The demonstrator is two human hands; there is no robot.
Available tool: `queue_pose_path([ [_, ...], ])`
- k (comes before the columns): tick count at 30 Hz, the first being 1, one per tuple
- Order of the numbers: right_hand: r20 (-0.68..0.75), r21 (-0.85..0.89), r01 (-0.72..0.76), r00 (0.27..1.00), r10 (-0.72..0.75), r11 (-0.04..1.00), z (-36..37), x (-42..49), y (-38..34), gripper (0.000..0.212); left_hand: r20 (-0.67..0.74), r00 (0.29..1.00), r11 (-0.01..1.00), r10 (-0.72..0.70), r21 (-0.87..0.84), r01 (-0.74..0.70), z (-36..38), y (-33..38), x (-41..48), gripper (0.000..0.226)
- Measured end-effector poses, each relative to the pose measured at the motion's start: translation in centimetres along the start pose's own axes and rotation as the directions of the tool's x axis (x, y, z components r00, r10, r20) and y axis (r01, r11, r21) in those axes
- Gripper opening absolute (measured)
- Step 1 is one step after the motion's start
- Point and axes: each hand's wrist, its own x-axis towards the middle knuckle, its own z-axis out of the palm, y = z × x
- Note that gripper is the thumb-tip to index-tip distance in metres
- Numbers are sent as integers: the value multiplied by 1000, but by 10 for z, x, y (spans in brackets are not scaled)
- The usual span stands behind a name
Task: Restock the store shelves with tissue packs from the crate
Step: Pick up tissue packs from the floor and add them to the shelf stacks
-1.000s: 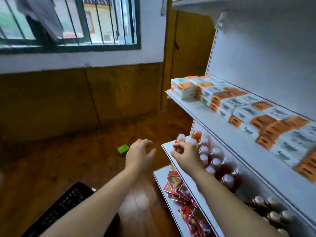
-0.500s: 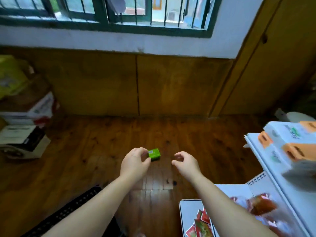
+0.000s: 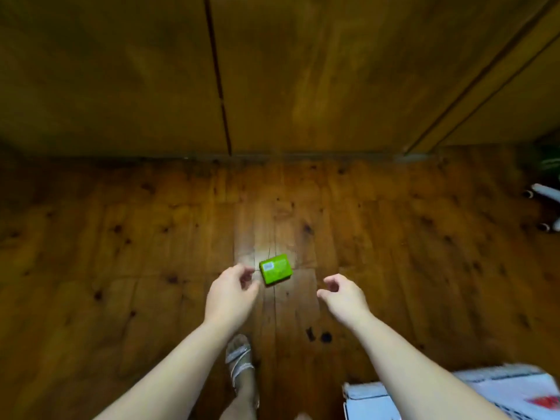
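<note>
Looking straight down: one sandalled foot (image 3: 241, 357) on the wood plank floor (image 3: 121, 268), and one white shelf corner (image 3: 363, 401) at lower right with something red and blurred on it. Two bare forearms reach forward over the floor. Left hand (image 3: 231, 291) and right hand (image 3: 342, 294) are both loosely curled, thumbs apart from fingers, holding nothing. One green pack (image 3: 275, 269) lies flat on the floor, slightly skewed, just beyond the left fingertips and between the two hands; can't tell if the left fingers touch it. Bare floor all around the pack, widest to the left. Two white tube-like things (image 3: 545, 190) at the right edge, too blurred to identify. Floor ends at a wood-panel wall (image 3: 333, 71) with one dark vertical seam.
</note>
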Motion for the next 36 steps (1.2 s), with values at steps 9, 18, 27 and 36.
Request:
queue_pose_path([
  [9,167,-172,-64,982,93,983,154,255,76,33,187,919,907,-348,-182,380,189,-155,185,12],
  [18,134,107,-52,990,37,993,258,428,146,65,236,848,739,-475,-416,530,318,-263,309,41],
  [27,98,610,-226,973,210,760,196,330,115,23,340,800,608,-494,-523,598,256,-178,255,12],
  [36,-199,936,111,949,244,333,-9,118,0,23,388,878,559,-281,-677,478,100,44,133,34],
])
